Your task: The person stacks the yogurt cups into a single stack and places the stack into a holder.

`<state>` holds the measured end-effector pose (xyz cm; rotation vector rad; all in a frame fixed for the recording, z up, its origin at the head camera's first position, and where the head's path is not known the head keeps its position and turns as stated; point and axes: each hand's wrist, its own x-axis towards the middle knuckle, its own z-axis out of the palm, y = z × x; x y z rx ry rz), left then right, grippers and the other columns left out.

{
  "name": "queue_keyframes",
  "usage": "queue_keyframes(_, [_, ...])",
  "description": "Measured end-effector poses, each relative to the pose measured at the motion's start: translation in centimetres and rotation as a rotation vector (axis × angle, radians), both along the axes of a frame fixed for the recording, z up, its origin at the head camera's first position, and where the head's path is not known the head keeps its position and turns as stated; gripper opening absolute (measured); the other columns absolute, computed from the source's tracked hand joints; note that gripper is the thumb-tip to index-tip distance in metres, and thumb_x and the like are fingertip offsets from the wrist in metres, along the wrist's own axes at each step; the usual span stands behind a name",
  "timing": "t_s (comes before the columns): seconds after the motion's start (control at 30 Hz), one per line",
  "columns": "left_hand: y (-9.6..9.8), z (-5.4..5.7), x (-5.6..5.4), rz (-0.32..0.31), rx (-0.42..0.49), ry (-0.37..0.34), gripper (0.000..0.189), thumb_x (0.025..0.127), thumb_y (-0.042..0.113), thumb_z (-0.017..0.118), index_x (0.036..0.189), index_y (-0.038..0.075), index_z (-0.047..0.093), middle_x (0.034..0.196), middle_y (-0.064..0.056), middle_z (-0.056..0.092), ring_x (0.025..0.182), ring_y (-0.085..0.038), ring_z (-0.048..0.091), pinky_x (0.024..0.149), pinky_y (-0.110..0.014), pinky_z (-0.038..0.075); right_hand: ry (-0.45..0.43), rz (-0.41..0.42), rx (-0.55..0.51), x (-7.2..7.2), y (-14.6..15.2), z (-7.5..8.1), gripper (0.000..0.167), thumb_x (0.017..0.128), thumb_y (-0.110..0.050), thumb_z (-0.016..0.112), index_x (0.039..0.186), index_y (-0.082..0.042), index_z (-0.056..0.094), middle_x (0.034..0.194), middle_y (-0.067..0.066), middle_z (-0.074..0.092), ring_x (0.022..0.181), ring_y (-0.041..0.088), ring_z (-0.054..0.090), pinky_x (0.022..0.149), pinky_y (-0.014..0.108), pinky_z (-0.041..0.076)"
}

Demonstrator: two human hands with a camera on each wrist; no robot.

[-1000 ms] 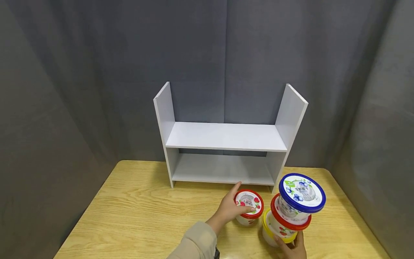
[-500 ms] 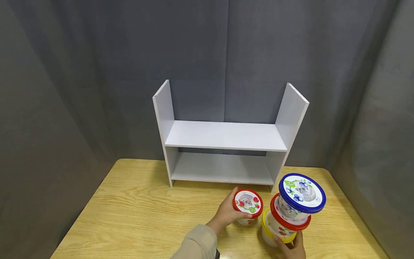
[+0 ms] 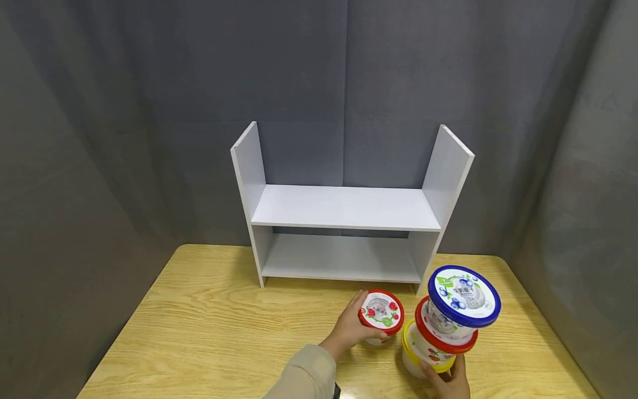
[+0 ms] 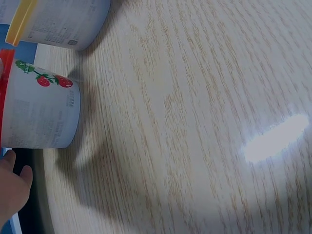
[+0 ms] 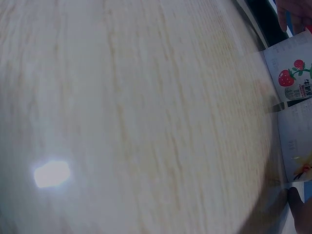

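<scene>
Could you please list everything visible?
Fabric backdrop: count unclear, grey, back and sides
Wooden table: 1, tan, foreground
Two-tier shelf: 1, white, on table
Blueberry tub: 1, white and blue, stacked top
Red-lidded tub: 1, white, stacked middle
Yellow-lidded tub: 1, white, stacked bottom
Strawberry tub: 1, white, red lid, left of others
Left hand: 1, bare, round strawberry tub
Right hand: 1, bare, on yellow-lidded tub
Sleeve: 1, beige, left forearm
Unidentified item: 1, black, near sleeve

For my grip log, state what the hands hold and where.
The left hand holds the lone red-lidded tub around its lid; the right hand holds the bottom yellow-lidded tub by its side.
</scene>
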<state>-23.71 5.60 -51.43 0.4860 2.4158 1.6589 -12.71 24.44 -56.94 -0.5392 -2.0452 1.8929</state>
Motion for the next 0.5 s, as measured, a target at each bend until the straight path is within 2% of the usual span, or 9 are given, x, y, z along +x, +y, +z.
queue_keyframes(0.1, [0.0, 0.0, 0.0, 0.000, -0.008, 0.019, 0.096, 0.054, 0.017, 0.083, 0.134, 0.008, 0.031, 0.137, -0.012, 0.026, 0.122, -0.032, 0.026, 0.095, -0.047, 0.027, 0.002, 0.003, -0.007, -0.2, 0.2, -0.5, 0.078, 0.068, -0.027, 0.073, 0.131, -0.022, 0.026, 0.107, -0.007, 0.040, 0.082, -0.004, 0.048, 0.068, 0.016, 0.042])
queue_keyframes(0.33, [0.1, -0.1, 0.1, 0.014, 0.000, 0.010, 0.095, 0.053, 0.019, 0.083, 0.133, 0.009, 0.032, 0.136, -0.011, 0.029, 0.121, -0.030, 0.028, 0.095, -0.045, 0.028, -0.003, 0.009, -0.019, 0.4, -0.6, 1.6, 0.068, 0.073, -0.012, 0.069, 0.127, -0.019, 0.027, 0.105, -0.008, 0.040, 0.081, -0.005, 0.047, 0.068, 0.013, 0.041])
queue_keyframes(0.4, [0.1, -0.1, 0.1, 0.022, -0.009, 0.005, 0.095, 0.053, 0.021, 0.083, 0.133, 0.010, 0.033, 0.136, -0.009, 0.030, 0.121, -0.029, 0.029, 0.095, -0.044, 0.028, -0.014, 0.002, -0.018, 0.4, -0.7, 1.7, 0.068, 0.073, -0.013, 0.069, 0.127, -0.020, 0.028, 0.103, -0.010, 0.040, 0.081, -0.006, 0.046, 0.068, 0.013, 0.041])
queue_keyframes(0.5, [0.0, -0.1, 0.2, 0.028, -0.027, 0.011, 0.094, 0.054, 0.024, 0.082, 0.133, 0.011, 0.034, 0.135, -0.007, 0.032, 0.120, -0.028, 0.031, 0.094, -0.043, 0.029, -0.028, 0.001, -0.009, 0.4, -0.6, 1.7, 0.068, 0.074, -0.014, 0.069, 0.127, -0.019, 0.027, 0.106, -0.007, 0.039, 0.081, -0.007, 0.045, 0.068, 0.013, 0.040])
